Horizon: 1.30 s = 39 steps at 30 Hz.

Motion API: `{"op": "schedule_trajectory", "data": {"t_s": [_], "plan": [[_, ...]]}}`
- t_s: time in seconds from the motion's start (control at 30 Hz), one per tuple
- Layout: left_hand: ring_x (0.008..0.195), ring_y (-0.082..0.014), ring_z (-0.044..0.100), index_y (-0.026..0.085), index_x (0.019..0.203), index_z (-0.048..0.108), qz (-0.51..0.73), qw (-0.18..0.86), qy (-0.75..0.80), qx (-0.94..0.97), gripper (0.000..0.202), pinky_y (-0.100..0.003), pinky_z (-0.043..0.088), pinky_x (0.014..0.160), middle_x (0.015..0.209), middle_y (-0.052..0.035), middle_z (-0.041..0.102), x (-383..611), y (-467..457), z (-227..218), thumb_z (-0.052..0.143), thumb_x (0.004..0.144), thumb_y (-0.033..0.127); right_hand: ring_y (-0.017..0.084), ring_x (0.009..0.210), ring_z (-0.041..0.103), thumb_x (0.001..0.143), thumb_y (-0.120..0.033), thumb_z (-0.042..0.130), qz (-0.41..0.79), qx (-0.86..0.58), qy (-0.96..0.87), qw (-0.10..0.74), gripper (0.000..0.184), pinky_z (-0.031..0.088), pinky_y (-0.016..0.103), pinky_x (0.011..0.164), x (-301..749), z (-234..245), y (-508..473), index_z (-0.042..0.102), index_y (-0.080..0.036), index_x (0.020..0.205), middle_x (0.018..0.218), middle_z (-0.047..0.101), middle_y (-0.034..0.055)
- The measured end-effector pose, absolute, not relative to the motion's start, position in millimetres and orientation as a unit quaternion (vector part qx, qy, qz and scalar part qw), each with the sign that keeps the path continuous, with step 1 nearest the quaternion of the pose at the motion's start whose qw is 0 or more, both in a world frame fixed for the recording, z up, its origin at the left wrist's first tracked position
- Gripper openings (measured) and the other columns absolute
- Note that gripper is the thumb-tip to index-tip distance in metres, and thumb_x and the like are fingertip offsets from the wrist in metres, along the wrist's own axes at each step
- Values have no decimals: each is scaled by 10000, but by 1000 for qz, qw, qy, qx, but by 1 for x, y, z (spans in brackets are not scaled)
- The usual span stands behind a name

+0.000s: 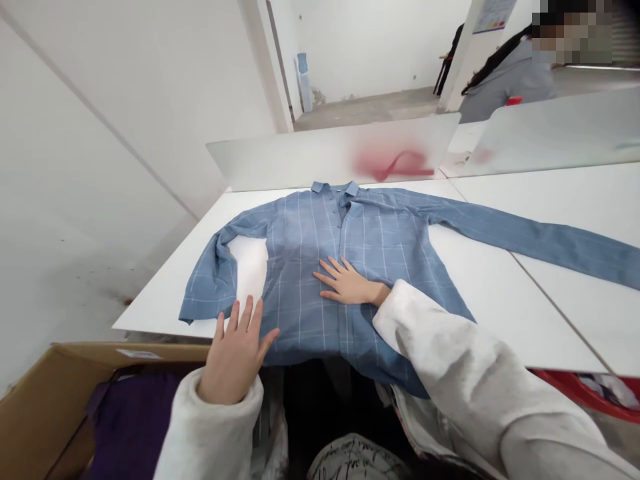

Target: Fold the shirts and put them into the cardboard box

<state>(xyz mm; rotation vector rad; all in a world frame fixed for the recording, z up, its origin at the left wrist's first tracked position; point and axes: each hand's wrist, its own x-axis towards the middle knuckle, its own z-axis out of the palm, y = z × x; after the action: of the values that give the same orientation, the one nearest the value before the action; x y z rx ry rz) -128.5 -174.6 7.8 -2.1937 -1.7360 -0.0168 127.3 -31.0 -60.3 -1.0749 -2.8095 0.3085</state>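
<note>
A blue checked long-sleeved shirt (305,287) is spread face up on the white table, its collar toward the far side. One sleeve stretches out to the right; the left one bends down toward the near edge. My right hand (347,281) lies flat on the shirt's middle beside the button placket, fingers spread. Near the table's front edge, my left hand (237,350) is held with fingers apart and holds nothing. It is beside the shirt's lower left side; whether it touches the cloth I cannot tell. The shirt's hem hangs over the near edge.
A cardboard box (75,360) with purple cloth (133,420) stands at the lower left. Frosted panels (300,153) line the table's (530,320) far side, with a blurred red thing behind. A red container (565,393) is below at right. Another person (515,80) is beyond the panels.
</note>
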Motion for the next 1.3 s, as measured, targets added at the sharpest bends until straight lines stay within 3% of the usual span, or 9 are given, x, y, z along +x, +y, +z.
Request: {"op": "schedule_trajectory", "data": {"t_s": [0.1, 0.27, 0.33, 0.47, 0.6, 0.9, 1.07, 1.2, 1.3], "plan": [[1211, -317, 515, 77, 1309, 503, -40, 163, -541, -824, 532, -519, 357, 1021, 1343, -170, 530, -99, -174, 58, 262, 968, 406, 384, 1410, 62, 870, -616, 430, 174, -335, -926, -17, 766, 127, 586, 1104, 129, -43, -17, 241, -205, 1488, 1550, 113, 154], [985, -223, 640, 186, 1111, 624, 63, -9, -412, -909, 352, -360, 481, 850, 1079, -69, 694, -28, -135, 87, 340, 961, 330, 215, 1201, 525, 927, -277, 437, 241, -311, -919, -23, 436, 390, 336, 1020, 150, 8, 27, 514, -150, 1336, 1349, 531, 111], [930, -234, 655, 199, 982, 670, 99, -60, -428, -896, 330, -347, 486, 795, 983, -63, 710, -5, -107, 78, 384, 942, 358, 187, 1098, 590, 908, -189, 434, 195, -366, -910, 26, 385, 432, 303, 964, 164, 31, 50, 583, -161, 1262, 1244, 619, 77], [1002, -279, 636, 154, 937, 692, 80, -74, -522, -846, 337, -357, 467, 817, 985, -131, 700, 19, -46, 40, 438, 918, 374, 175, 1048, 601, 888, -103, 407, 89, -487, -862, 111, 367, 435, 302, 940, 185, 63, 100, 629, -132, 1179, 1161, 656, 63], [976, -267, 651, 136, 1164, 581, 21, -74, -580, -811, 448, -351, 481, 779, 1007, -141, 693, 21, -9, 1, 320, 954, 434, 207, 1075, 583, 885, -86, 400, 17, -557, -818, 139, 360, 424, 317, 948, 189, 60, 149, 648, -111, 1144, 1149, 654, 95], [888, -259, 679, 199, 1328, 463, -78, -117, -592, -794, 526, -356, 474, 787, 939, -97, 718, 14, 5, -37, 418, 906, 510, 227, 1134, 563, 809, -10, 434, 1, -586, -809, 53, 624, 455, 316, 921, 182, 1, 213, 434, -226, 1394, 1457, 392, 99], [830, -198, 670, 269, 1303, 514, -119, -188, -548, -806, 442, -299, 463, 768, 823, -12, 707, 9, 15, -44, 477, 898, 442, 243, 1049, 597, 862, -89, 449, -17, -596, -801, 53, 342, 454, 313, 868, 184, 0, 241, 640, -167, 1135, 1206, 598, 139], [850, -175, 646, 221, 1258, 529, -179, -237, -569, -767, 444, -273, 458, 759, 902, -11, 680, 9, 17, -45, 549, 859, 415, 230, 1033, 592, 912, -166, 416, -30, -600, -796, 78, 297, 446, 304, 849, 181, 12, 261, 614, -181, 1132, 1158, 623, 114], [893, -185, 637, 207, 1084, 592, -205, -257, -583, -742, 306, -283, 458, 782, 970, -27, 660, 10, 17, -43, 571, 843, 395, 234, 1014, 596, 925, -187, 395, -35, -611, -786, 88, 307, 445, 307, 839, 175, 20, 273, 587, -173, 1163, 1157, 622, 122]]}}
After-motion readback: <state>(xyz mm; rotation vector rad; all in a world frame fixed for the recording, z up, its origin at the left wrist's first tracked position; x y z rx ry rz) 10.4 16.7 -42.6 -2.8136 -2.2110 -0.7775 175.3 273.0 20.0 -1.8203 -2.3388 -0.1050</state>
